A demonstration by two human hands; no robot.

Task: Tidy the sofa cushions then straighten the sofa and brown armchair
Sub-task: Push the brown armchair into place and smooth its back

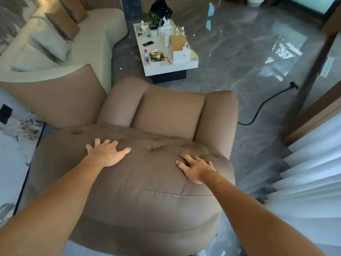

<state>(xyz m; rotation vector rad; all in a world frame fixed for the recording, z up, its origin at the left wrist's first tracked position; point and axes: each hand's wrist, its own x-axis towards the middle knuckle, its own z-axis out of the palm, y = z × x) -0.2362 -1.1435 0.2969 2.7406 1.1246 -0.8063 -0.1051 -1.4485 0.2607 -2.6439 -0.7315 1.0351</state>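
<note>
The grey marble floor [239, 58] carries the brown armchair [166, 111], sofa [96, 34] and coffee table [171, 66].

one brown armchair [147, 163], one sofa [96, 43], two hands [108, 153], one coffee table [171, 68]

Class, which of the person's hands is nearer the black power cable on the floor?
Right. The right hand lies on the armchair back's cable side; the left hand lies across from it.

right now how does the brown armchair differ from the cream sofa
The brown armchair is tan and single-seat; the cream sofa is pale, long and curved. The armchair's seat is bare, while the sofa carries brown and pale cushions. Both hands, left hand and right hand, lie flat on the armchair's back; none touches the sofa. Both stand by the coffee table.
</note>
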